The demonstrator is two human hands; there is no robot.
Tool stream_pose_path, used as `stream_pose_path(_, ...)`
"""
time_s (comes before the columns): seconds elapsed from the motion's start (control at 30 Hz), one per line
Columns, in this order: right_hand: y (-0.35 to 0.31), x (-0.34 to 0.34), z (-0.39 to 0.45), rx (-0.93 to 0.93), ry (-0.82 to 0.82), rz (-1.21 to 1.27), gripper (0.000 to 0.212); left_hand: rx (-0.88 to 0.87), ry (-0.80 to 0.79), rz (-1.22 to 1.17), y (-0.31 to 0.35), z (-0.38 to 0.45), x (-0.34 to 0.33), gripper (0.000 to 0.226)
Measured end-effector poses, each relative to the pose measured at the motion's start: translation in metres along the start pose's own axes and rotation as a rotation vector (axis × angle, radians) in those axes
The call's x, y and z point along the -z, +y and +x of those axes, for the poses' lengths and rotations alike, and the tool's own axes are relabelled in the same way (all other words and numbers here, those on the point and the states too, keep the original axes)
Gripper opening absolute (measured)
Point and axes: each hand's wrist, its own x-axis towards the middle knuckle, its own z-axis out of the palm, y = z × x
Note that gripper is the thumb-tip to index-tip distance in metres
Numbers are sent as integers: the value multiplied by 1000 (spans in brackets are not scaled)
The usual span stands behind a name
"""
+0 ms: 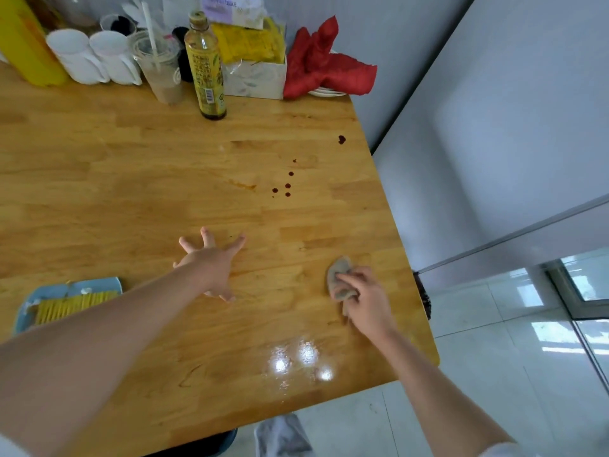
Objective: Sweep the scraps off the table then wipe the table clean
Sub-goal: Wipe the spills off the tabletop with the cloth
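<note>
Right hand grips a crumpled grey rag, pressed to the wooden worktop near its right edge. Left hand rests on the worktop, fingers spread, holding nothing. Dark red-brown drops lie farther off, between the hands and the far clutter. A bottle stands there; its yellow label's print is too blurred to read. White tiled floor lies right.

Honey-tan wood-grain table showing dark red-brown drops; grey rag; red cloth lying at far right corner; two white mugs; yellow-labelled bottle.
</note>
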Motion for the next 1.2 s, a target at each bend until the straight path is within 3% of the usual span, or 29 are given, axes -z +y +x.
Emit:
stream_pose_path(0.07,17,36,18,-459,317,119,30,5,2,-22,-1,-1,-1,133)
stream_pose_path(0.1,16,41,26,-602,384,156,32,4,6,-28,-1,-2,-1,133)
stream_pose_path(0.13,4,32,32,-604,384,109,35,-1,8,-27,-1,-2,0,133)
stream_pose_path(0.23,-61,-41,24,-180,165,22,36,-12,12,-23,-1,-5,0,131)
stream_pose_path(0.33,-103,-91,-12,317,-252,-34,33,5,9,-41,-3,-9,-1,129)
stream_pose_path(0.4,-85,-73,-17,399,-408,-53,27,-5,14,-49,-4,-10,-1,129)
stream_pose_path(0.47,-47,-30,-4,190,-250,-59,24,-10,20,-63,-4,-10,-3,128)
stream_pose_path(0.53,-17,13,17,-233,80,60,23,-6,26,-44,-4,-11,-3,127)
stream_pose_path(0.6,-19,15,27,-467,245,65,27,0,23,-45,-2,-13,-2,125)
stream_pose_path(0.63,-33,-2,26,-410,250,13,29,4,24,-42,-2,-14,-2,125)
stream_pose_path(0.7,-77,-55,0,-123,129,11,28,11,15,-41,-4,-15,-2,124)
stream_pose_path(0.8,-112,-106,-53,438,-333,-37,26,3,39,-50,-2,-12,-1,125)
stream_pose_path(0.87,-94,-92,-61,606,-533,-11,24,18,19,-34,-2,-15,0,125)
stream_pose_path(0.9,-78,-72,-55,623,-550,-12,21,27,12,-36,-1,-17,1,125)
stream_pose_path(0.97,-36,-23,-25,485,-415,-38,15,32,19,-43,0,-17,1,125)
stream_pose_path(1.1,11,48,47,-289,51,106,22,60,10,-89,4,-21,0,127)
stream_pose_path(1.13,7,43,49,-364,100,129,24,55,20,-90,5,-23,2,127)
stream_pose_path(1.2,-16,14,35,-166,38,52,24,48,22,-122,6,-27,3,127)
